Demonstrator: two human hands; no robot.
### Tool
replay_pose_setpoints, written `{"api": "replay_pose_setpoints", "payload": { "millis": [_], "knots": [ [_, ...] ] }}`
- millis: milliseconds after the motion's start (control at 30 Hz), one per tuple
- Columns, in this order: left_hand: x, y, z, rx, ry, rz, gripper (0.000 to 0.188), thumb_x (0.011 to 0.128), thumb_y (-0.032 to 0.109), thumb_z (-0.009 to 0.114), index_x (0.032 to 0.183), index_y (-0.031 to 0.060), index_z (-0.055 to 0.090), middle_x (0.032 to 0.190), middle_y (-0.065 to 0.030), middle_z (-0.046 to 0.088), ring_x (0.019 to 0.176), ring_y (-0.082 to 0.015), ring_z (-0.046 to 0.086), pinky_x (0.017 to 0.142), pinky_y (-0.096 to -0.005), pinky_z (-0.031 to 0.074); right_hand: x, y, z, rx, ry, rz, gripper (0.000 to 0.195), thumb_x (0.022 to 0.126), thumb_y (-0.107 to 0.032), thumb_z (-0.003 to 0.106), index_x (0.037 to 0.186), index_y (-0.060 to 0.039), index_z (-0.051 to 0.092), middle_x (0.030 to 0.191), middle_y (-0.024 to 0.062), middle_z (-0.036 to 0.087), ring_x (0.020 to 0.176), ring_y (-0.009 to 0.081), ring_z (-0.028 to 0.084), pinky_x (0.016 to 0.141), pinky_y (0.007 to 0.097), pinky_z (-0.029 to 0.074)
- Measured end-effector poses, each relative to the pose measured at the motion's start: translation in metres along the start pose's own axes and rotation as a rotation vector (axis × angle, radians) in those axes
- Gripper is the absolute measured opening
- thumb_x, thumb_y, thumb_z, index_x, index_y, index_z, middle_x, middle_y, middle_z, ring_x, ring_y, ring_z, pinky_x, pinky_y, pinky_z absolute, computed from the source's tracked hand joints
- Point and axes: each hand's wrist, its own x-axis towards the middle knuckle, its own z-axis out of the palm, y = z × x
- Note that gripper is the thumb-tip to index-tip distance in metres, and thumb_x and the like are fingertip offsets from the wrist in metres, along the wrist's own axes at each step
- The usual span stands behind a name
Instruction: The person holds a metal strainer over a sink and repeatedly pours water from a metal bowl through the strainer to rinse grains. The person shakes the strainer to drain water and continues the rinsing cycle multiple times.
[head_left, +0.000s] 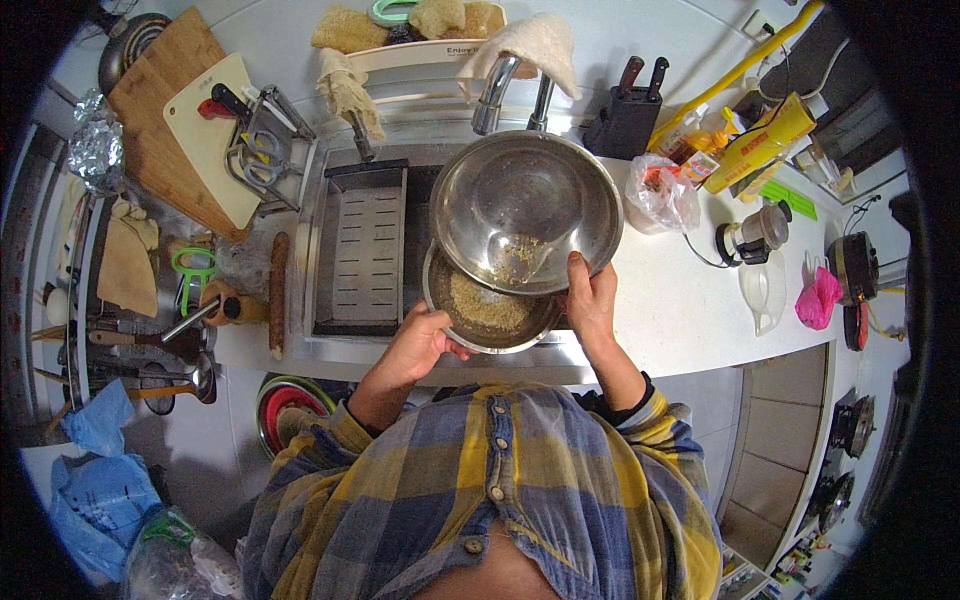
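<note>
My left hand (418, 343) grips the near-left rim of a smaller steel bowl (517, 341), over the sink's near edge. Pale, fine grains (484, 306) lie in that bowl. Above and beyond it, my right hand (589, 300) holds a larger steel bowl (525, 180) by its near-right rim, thumb on the inside. The larger bowl is tilted towards me and overlaps the far part of the smaller one. A small patch of grains (519, 256) clings to its lower inside wall.
Behind the bowls stands a steel faucet (491, 97) draped with a cloth. A slotted steel tray (366, 251) sits in the sink at left. To the right are a knife block (622, 124), a plastic bag (660, 196) and a small blender (754, 234). Cutting boards (161, 112) lean at far left.
</note>
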Motion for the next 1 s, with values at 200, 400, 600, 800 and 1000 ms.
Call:
{"api": "replay_pose_setpoints", "payload": {
  "millis": [200, 400, 600, 800, 1000],
  "knots": [
    [0.001, -0.001, -0.002, 0.010, -0.006, 0.003, 0.029, 0.088, 0.014, 0.047, 0.112, -0.0015, 0.054, 0.092, -0.0139, 0.066, 0.071, -0.0232, 0.067, 0.053, -0.0314, 0.053, 0.001, -0.006, 0.000, -0.002, -0.013, 0.031, 0.022, 0.091, -0.014, 0.047, 0.100, 0.0061, 0.053, 0.082, 0.0081, 0.058, 0.076, 0.0143, 0.050, 0.070, 0.0315, 0.042],
    [0.003, 0.000, -0.001, 0.000, 0.015, 0.009, 0.028, 0.089, 0.013, 0.047, 0.111, -0.0023, 0.054, 0.091, -0.0144, 0.066, 0.070, -0.0231, 0.067, 0.052, -0.0312, 0.053, 0.002, -0.013, 0.000, 0.007, -0.002, -0.071, 0.020, 0.091, -0.012, 0.046, 0.099, 0.0052, 0.053, 0.080, 0.0079, 0.057, 0.075, 0.0142, 0.049, 0.069, 0.0311, 0.042],
    [0.002, 0.004, 0.004, 0.003, 0.020, -0.010, 0.026, 0.089, 0.012, 0.047, 0.110, -0.0022, 0.054, 0.089, -0.0139, 0.066, 0.069, -0.0225, 0.066, 0.051, -0.0301, 0.051, 0.002, -0.009, 0.004, -0.052, 0.011, -0.076, 0.019, 0.092, -0.012, 0.046, 0.098, 0.0049, 0.053, 0.074, 0.0063, 0.054, 0.070, 0.0135, 0.047, 0.064, 0.0310, 0.041],
    [0.001, 0.002, 0.003, 0.000, 0.014, 0.004, 0.025, 0.089, 0.012, 0.048, 0.110, -0.0009, 0.054, 0.088, -0.0135, 0.066, 0.069, -0.0220, 0.066, 0.051, -0.0298, 0.052, 0.003, -0.001, 0.006, 0.041, 0.031, -0.078, 0.020, 0.092, -0.012, 0.047, 0.099, 0.0053, 0.054, 0.077, 0.0066, 0.056, 0.072, 0.0145, 0.049, 0.068, 0.0306, 0.042],
    [-0.001, 0.003, 0.005, 0.021, 0.012, -0.003, 0.026, 0.089, 0.012, 0.047, 0.110, -0.0003, 0.055, 0.089, -0.0132, 0.067, 0.069, -0.0204, 0.066, 0.052, -0.0289, 0.052, 0.001, -0.007, 0.005, 0.023, 0.031, -0.090, 0.021, 0.092, -0.012, 0.047, 0.100, 0.0054, 0.053, 0.080, 0.0069, 0.057, 0.074, 0.0143, 0.049, 0.069, 0.0304, 0.042]
  ]
}}
